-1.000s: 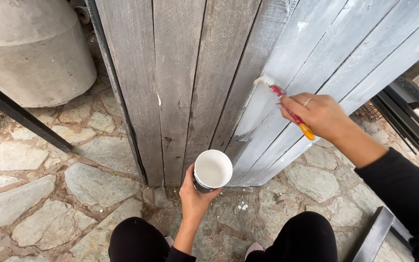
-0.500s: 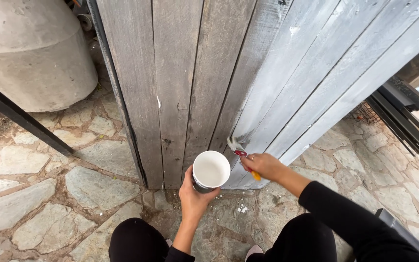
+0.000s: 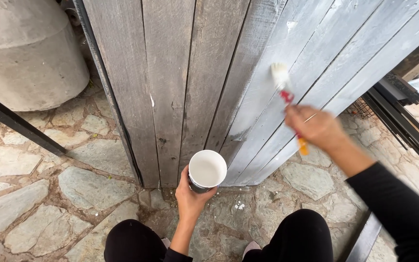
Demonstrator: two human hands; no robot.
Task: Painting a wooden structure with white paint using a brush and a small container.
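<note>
My left hand [image 3: 189, 196] grips a small cup of white paint [image 3: 207, 170], held upright near the foot of a weathered wooden plank wall [image 3: 180, 82]. My right hand [image 3: 316, 127] is closed on a paintbrush [image 3: 287, 92] with a red and yellow handle. Its white bristles press against a plank that is partly coated in whitish paint [image 3: 287, 48]. The hand and brush are blurred by motion. The planks on the right are whitened; those on the left are bare grey wood.
I crouch on a stone-paved floor [image 3: 69, 189] with white paint drips [image 3: 239, 206]. A large concrete cylinder [image 3: 25, 53] stands at the left, a dark metal bar [image 3: 15, 123] crosses below it, and dark metal bars [image 3: 398, 111] lean at the right.
My right hand has swept the brush from low beside the cup up to the upper part of the plank. The cup has stayed in place.
</note>
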